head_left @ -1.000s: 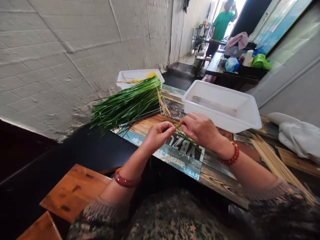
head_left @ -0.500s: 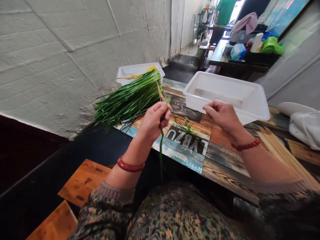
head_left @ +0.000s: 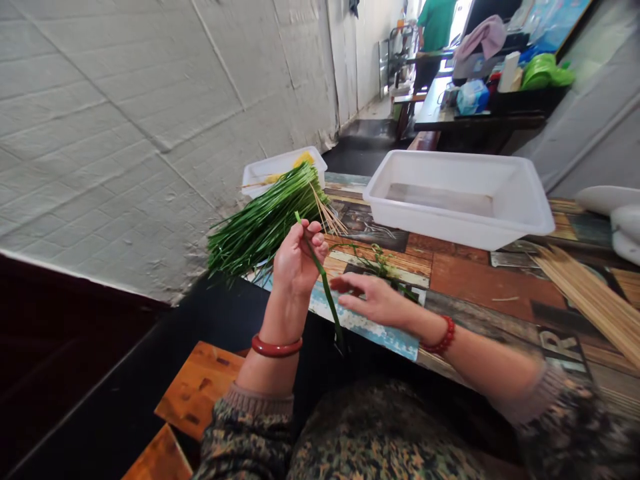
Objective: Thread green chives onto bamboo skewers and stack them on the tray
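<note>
My left hand (head_left: 295, 263) is closed around a few garlic chives (head_left: 329, 300), whose cut end pokes up past the fingertips while the leaves hang over the table edge. Just right of those leaves, my right hand (head_left: 373, 299) has its fingers stretched out and apart, with nothing in it. Beyond my left hand lies a big heap of garlic chives (head_left: 265, 217), with thin wooden skewers (head_left: 327, 212) sticking out of its right end. Wilted green trimmings (head_left: 381, 261) lie on the patterned table (head_left: 480, 283), partly behind my right hand.
A large white plastic bin (head_left: 450, 228) stands at the back of the table. Behind the heap is a smaller white bin (head_left: 257, 175) with something yellow. Long bamboo skewers (head_left: 590, 293) lie at right. Wooden stools (head_left: 197, 387) stand below left; a person in green (head_left: 436, 27) is far off.
My right hand has come down and left from in front of the large bin to the hanging chive leaves, and its fingers have opened. My left hand has turned, still gripping the chives.
</note>
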Demonstrator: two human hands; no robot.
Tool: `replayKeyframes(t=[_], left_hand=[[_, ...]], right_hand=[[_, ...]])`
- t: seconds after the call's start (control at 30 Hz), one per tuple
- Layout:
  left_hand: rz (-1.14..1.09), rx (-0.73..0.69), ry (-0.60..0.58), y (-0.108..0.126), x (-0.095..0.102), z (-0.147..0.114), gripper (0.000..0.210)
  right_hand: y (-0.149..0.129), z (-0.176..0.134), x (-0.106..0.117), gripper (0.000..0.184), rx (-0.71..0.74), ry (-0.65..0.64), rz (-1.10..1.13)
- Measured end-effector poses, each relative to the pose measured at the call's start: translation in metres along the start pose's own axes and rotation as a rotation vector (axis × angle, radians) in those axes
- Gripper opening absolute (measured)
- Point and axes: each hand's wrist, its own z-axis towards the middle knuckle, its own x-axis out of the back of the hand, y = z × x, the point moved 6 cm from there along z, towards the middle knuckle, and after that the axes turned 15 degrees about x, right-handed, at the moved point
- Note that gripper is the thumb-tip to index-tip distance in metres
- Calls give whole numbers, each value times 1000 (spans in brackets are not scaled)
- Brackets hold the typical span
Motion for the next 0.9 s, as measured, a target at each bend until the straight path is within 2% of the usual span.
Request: replayKeyframes(t=[0.07, 0.13, 0.23, 0.33, 0.47, 0.57, 0.67, 0.73, 0.8, 0.9], left_hand=[[12, -16, 15, -1, 3, 0, 17], [47, -42, 33, 2, 8, 0, 13], [108, -94, 47, 9, 22, -4, 11], [97, -129, 57, 17, 42, -11, 11], [52, -189, 94, 24, 69, -21, 12], [46, -189, 126, 20, 79, -26, 11], [54, -184, 123, 18, 78, -32, 7], [49, -219, 94, 27, 75, -41, 5], [47, -260, 67, 41, 72, -54, 13], [132, -273, 78, 57, 69, -69, 28]], right_hand=[[-5, 7, -19, 17, -29, -2, 127], [-5, 7, -27, 15, -100, 31, 229], [1, -6, -26, 21, -257, 56, 398], [8, -29, -17, 27, -362, 2, 447], [15, -59, 11, 33, -409, -33, 262], [16, -74, 30, 35, -398, -18, 124], [10, -85, 38, 35, -367, -75, 38], [8, -93, 43, 33, -373, -145, 8], [7, -100, 55, 30, -381, -173, -46], [9, -103, 90, 27, -364, -29, -288]])
